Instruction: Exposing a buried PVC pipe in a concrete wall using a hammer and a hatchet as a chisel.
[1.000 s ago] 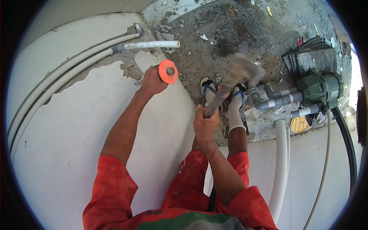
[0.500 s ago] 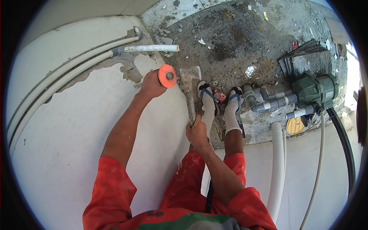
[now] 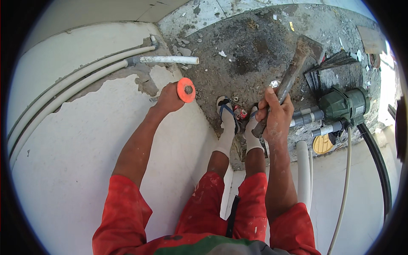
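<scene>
My left hand (image 3: 170, 98) is closed around a chisel with a round orange hand guard (image 3: 185, 84); its grey striking end faces up. The fist is close to the white wall (image 3: 106, 136), just below a patch of broken plaster (image 3: 146, 83). A bit of the chisel shows beside the fist, but whether its tip touches the wall I cannot tell. In my right hand (image 3: 277, 112) is a worn hatchet (image 3: 293, 70), gripped by its handle. It is raised to the right, over the floor, its rusty head pointing away from me and well apart from the chisel.
Two beige pipes (image 3: 76, 87) run along the wall; a white pipe stub (image 3: 170, 60) juts out above my left hand. A green pump (image 3: 346, 104) with grey pipes stands at right, beside dark stacked sheets (image 3: 338, 74). Rubble, a crushed red can (image 3: 240, 112) and my sandalled feet are on the dirty floor.
My right hand has swung the hatchet up and to the right, away from the chisel. My left hand keeps its hold on the chisel, almost in place.
</scene>
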`<state>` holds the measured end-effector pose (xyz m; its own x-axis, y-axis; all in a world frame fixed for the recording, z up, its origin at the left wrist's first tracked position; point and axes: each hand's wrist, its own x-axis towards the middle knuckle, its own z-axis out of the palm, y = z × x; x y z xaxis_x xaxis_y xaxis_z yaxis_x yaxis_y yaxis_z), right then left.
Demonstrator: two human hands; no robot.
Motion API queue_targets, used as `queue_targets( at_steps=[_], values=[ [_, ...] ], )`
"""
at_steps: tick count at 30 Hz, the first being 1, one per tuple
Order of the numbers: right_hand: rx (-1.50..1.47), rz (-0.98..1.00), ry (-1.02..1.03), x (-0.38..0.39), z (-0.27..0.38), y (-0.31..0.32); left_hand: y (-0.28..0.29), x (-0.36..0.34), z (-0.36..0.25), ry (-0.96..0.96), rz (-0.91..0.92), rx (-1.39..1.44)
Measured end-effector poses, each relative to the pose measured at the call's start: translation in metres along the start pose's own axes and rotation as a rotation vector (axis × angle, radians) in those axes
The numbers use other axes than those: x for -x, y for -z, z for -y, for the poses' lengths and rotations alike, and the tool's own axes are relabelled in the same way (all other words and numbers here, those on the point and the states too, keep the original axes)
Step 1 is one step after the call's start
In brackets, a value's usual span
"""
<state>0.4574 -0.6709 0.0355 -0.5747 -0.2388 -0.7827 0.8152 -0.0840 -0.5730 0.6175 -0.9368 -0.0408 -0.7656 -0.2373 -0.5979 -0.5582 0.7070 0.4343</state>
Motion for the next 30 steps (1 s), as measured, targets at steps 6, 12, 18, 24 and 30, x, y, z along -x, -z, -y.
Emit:
queue_targets(
  at_steps=[6,12,18,24,30],
  values=[
    [-0.503,-0.150,0.351,0.032,-0.014,-0.015,0.005,0.002,0.002,-0.071,-0.067,0.034],
    [0.246,0.190,-0.642,0.058,-0.162,-0.035,-0.002,0.001,-0.006,-0.141,-0.114,0.057],
    [-0.139,-0.086,0.011,0.038,-0.025,-0.027,0.010,0.016,0.012,-0.078,-0.107,-0.007],
    [-0.475,0.099,-0.705,0.057,-0.179,-0.033,-0.008,0.001,-0.003,-0.136,-0.068,0.046],
    [0.070,-0.054,-0.315,0.059,-0.077,-0.027,0.009,0.016,0.013,-0.051,-0.063,-0.025]
  ],
)
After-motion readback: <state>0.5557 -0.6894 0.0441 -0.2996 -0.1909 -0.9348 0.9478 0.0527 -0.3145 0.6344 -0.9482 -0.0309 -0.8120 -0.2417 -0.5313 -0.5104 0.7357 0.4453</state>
